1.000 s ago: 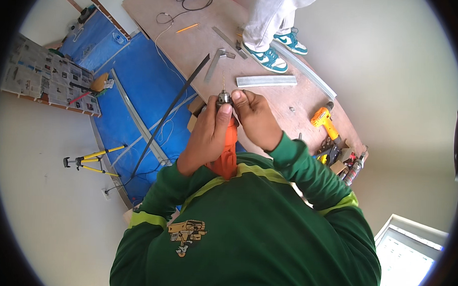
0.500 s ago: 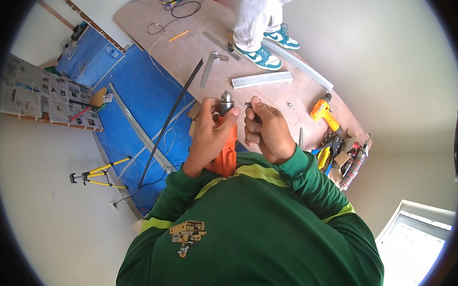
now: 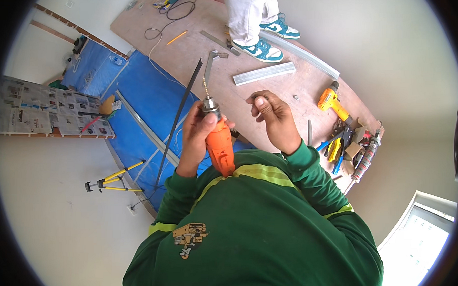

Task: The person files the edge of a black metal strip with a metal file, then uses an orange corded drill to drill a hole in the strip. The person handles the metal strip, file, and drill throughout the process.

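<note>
My left hand [image 3: 194,139] is closed round the front of an orange power drill [image 3: 221,152], just below its metal chuck [image 3: 210,105]. A thin drill bit [image 3: 205,86] points up and away from me out of the chuck. The drill's rear end rests against my green sweatshirt. To the right, my right hand [image 3: 279,122] is raised apart from the drill, fingers curled and thumb pressed in. Between those fingers sits a small dark chuck key, mostly hidden now and clearer half a second ago.
A person in white trousers and teal shoes [image 3: 262,51] stands on the wooden board [image 3: 191,61]. Around lie a metal channel piece [image 3: 264,74], a square [image 3: 209,64], a pencil [image 3: 177,37], a yellow drill [image 3: 334,102] and several hand tools [image 3: 342,144]. Blue sheeting [image 3: 140,84] covers the left floor.
My right hand has moved right, away from the chuck. The drill in my left hand has shifted left and tilted, and its bit shows more plainly. My view has swung slightly.
</note>
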A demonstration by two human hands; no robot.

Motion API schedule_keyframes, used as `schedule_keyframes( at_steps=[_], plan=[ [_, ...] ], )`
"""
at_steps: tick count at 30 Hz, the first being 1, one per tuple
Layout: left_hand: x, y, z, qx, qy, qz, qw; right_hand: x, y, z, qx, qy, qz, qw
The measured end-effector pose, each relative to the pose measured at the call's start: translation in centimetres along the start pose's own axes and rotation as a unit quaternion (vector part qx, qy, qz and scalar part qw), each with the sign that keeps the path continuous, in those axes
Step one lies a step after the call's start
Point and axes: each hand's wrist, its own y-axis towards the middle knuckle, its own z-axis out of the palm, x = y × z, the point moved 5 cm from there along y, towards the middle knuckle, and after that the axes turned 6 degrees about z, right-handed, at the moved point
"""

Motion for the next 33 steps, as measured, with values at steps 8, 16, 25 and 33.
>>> schedule_keyframes(
  at_steps=[8, 16, 25, 33],
  plan=[
    [-1.5, 2.0, -2.7, 0.082, -0.208, 0.088, 0.971, 4.0, 0.4, 0.2, -0.004, -0.061, -0.052, 0.997],
    [-2.1, 1.7, 0.2, 0.286, -0.425, 0.129, 0.849, 9.9, 1.1, 2.9, 0.042, -0.174, -0.269, 0.946],
    [-1.9, -1.3, -0.7, 0.169, -0.219, 0.181, 0.944, -3.1, -1.0, 6.1, 0.196, -0.157, 0.039, 0.967],
    [-0.5, -3.7, -1.7, 0.017, -0.087, 0.075, 0.993, -6.1, -2.3, 4.3, 0.213, -0.245, 0.046, 0.945]
  ],
)
